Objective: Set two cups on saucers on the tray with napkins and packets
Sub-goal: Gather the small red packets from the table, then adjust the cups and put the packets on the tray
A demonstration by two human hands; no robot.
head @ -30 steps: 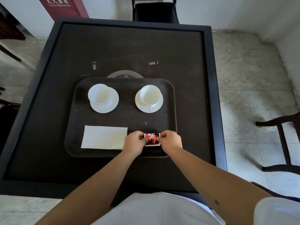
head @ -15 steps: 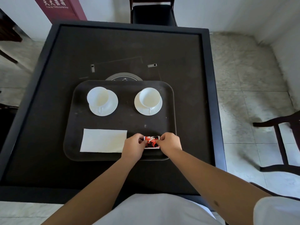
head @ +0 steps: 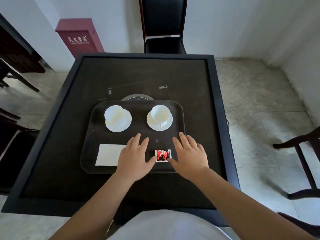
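On the table (head: 195, 94), near edge of the tray: one red packet lies flat between the two hands.
Tray (head: 90, 149): dark, rectangular with rounded corners, set on the black table, slightly toward the person.
Left cup (head: 113, 115): white, seated on the left saucer (head: 124, 126) in the tray's far left part; cup sits off-centre toward the saucer's far left edge; handle points toward the person.
Right cup (head: 160, 113): white, upright on the right saucer (head: 152, 124) in the tray's far right part; handle points toward the person.
Napkin (head: 108, 154): white, flat in the tray's near left part; its right end is covered by the left hand.
Packet (head: 162, 155): red with a black cup print and white border, flat on the tray, just right of the napkin area.
Left hand (head: 134, 157): palm down over the tray, fingers spread and extended; grip apart, holding nothing; thumb tip at the packet's left edge.
Right hand (head: 189, 155): palm down, fingers spread; grip apart, holding nothing; thumb tip at the packet's lower right corner.
Contact of thumbs with packet: touching or just beside, cannot tell.
Surroundings: a black chair (head: 163, 25) at the table's far side; a red cabinet (head: 79, 37) against the wall at far left.
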